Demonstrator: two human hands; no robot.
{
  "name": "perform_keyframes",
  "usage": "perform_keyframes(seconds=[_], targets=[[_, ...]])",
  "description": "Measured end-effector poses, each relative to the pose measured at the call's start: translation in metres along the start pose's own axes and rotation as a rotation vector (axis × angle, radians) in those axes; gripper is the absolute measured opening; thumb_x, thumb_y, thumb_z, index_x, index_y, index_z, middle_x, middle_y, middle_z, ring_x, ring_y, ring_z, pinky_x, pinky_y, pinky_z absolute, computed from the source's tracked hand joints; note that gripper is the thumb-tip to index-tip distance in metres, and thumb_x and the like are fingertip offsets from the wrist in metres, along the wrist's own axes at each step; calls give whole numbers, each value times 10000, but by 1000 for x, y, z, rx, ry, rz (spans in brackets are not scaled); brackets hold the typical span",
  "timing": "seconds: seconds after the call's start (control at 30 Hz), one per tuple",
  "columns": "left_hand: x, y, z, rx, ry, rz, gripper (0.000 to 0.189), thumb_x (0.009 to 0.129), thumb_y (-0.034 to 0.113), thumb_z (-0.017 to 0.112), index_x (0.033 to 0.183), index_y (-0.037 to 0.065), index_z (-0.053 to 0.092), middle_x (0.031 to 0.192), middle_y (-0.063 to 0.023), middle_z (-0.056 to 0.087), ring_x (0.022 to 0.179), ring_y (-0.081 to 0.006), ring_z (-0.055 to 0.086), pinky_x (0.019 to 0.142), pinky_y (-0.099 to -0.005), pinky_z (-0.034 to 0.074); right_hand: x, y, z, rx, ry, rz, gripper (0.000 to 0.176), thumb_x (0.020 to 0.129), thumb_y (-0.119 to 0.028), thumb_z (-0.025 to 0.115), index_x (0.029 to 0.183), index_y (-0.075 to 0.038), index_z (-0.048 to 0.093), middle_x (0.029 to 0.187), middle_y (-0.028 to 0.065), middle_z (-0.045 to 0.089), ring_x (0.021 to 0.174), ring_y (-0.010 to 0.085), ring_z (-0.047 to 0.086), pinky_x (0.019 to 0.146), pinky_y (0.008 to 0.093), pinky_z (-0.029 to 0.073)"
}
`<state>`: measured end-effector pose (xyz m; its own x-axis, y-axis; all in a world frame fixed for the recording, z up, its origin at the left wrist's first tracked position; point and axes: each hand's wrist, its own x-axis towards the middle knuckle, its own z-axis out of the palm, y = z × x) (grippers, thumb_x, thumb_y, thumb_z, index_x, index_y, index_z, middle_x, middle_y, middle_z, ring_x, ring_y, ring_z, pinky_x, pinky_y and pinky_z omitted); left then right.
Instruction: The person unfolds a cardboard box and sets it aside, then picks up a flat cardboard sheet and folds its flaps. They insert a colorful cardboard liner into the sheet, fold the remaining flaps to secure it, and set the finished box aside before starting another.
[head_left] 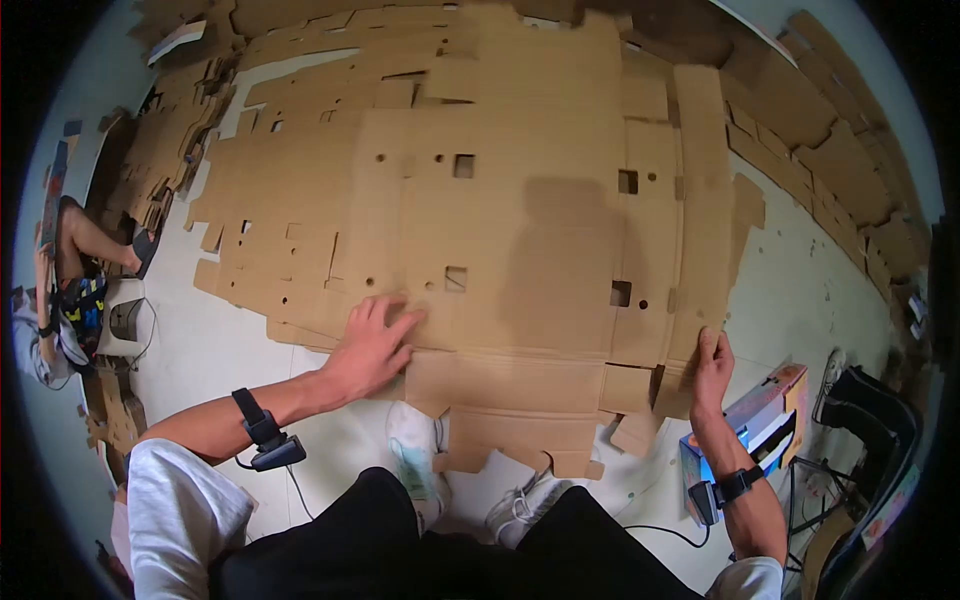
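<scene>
A large flattened cardboard box (540, 250) with square cut-outs and round holes lies in front of me, on top of other cardboard sheets. My left hand (378, 345) rests on its near left part, fingers spread and pressed on the surface. At the near right corner, my right hand (712, 370) grips the edge of the long side flap (703, 200), thumb on top and the other fingers partly hidden. Narrow near flaps (500, 385) extend toward my feet. Each wrist wears a black strap with a small device.
More flat cardboard (300, 180) spreads to the left, with stacks along the back and right wall (810, 180). A colourful printed box (750, 430) and a black chair (865, 430) stand at right. Another person (75, 290) sits at far left by a white stool (122, 318).
</scene>
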<state>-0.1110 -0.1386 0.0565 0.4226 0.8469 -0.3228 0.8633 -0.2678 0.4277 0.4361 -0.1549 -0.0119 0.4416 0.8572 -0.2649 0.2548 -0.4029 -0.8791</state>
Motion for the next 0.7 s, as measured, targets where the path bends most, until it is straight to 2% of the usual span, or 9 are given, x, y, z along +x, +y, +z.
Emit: perform_keyframes(seconds=[0.13, 0.23, 0.27, 0.37, 0.43, 0.5, 0.53, 0.63, 0.7], targets=[[12, -5, 4, -17, -74, 24, 468, 971, 147, 669, 1422, 69, 571, 1413, -213, 513, 1315, -434, 489, 1146, -500, 428, 1, 28, -8, 28, 97, 250, 215, 1056, -115, 652, 1250, -25, 630, 1051, 75, 676, 953, 181, 626, 916, 334, 510], [12, 3, -1, -66, -154, 14, 460, 977, 144, 657, 1418, 56, 564, 1395, -212, 530, 1276, -415, 532, 1103, -483, 471, -16, 28, -8, -658, 181, -196, 323, 973, -39, 691, 1285, -26, 608, 1107, 130, 626, 997, 279, 645, 913, 405, 532], [12, 4, 0, -91, -195, -3, 460, 980, 143, 652, 1420, 52, 557, 1389, -212, 535, 1260, -407, 549, 1086, -478, 486, -22, 22, -13, -746, 138, -315, 397, 906, -13, 731, 1277, -19, 590, 1152, 159, 578, 1088, 337, 626, 941, 455, 528], [5, -3, 15, -208, -223, -40, 473, 987, 135, 633, 1440, 53, 526, 1343, -217, 564, 1198, -391, 597, 1038, -480, 511, -33, 1, -18, -929, -356, -321, 434, 885, -46, 743, 1280, -28, 565, 1137, 177, 583, 1129, 367, 610, 993, 454, 513], [3, -3, 18, -339, -243, -61, 463, 1015, 87, 611, 1466, 71, 507, 1220, -187, 612, 1114, -341, 645, 1002, -446, 534, -44, 6, -10, -747, -506, -260, 436, 853, -100, 749, 1245, -34, 572, 1168, 202, 585, 1136, 431, 599, 1011, 485, 521], [3, -1, 18, -481, -288, -126, 463, 1042, 61, 587, 1492, 84, 480, 1132, -160, 644, 1052, -302, 675, 978, -417, 545, -58, 3, -2, -934, -629, -535, 420, 863, -140, 738, 1238, -38, 579, 1185, 212, 586, 1113, 446, 609, 997, 501, 535], [3, 1, 17, -558, -327, -182, 465, 1054, 59, 573, 1505, 88, 464, 1105, -149, 652, 1032, -287, 681, 972, -406, 546, -64, -3, 1, -927, -671, -414, 443, 892, -193, 723, 1264, -9, 567, 1272, 224, 590, 1126, 433, 629, 997, 504, 542], [1, -3, 21, -660, -359, -230, 472, 1080, 58, 544, 1533, 97, 422, 1075, -123, 652, 1003, -253, 678, 962, -387, 545, -75, -27, 13, -748, -802, -330, 534, 897, -252, 724, 1332, 6, 553, 1333, 255, 589, 1185, 429, 625, 1028, 492, 533], [0, -3, 24, -671, -359, -225, 480, 1084, 55, 538, 1544, 101, 408, 1066, -116, 646, 994, -242, 672, 959, -382, 545, -80, -22, 19, -777, -898, -424, 532, 929, -289, 715, 1353, -4, 566, 1264, 260, 639, 1163, 438, 645, 1016, 488, 540]])
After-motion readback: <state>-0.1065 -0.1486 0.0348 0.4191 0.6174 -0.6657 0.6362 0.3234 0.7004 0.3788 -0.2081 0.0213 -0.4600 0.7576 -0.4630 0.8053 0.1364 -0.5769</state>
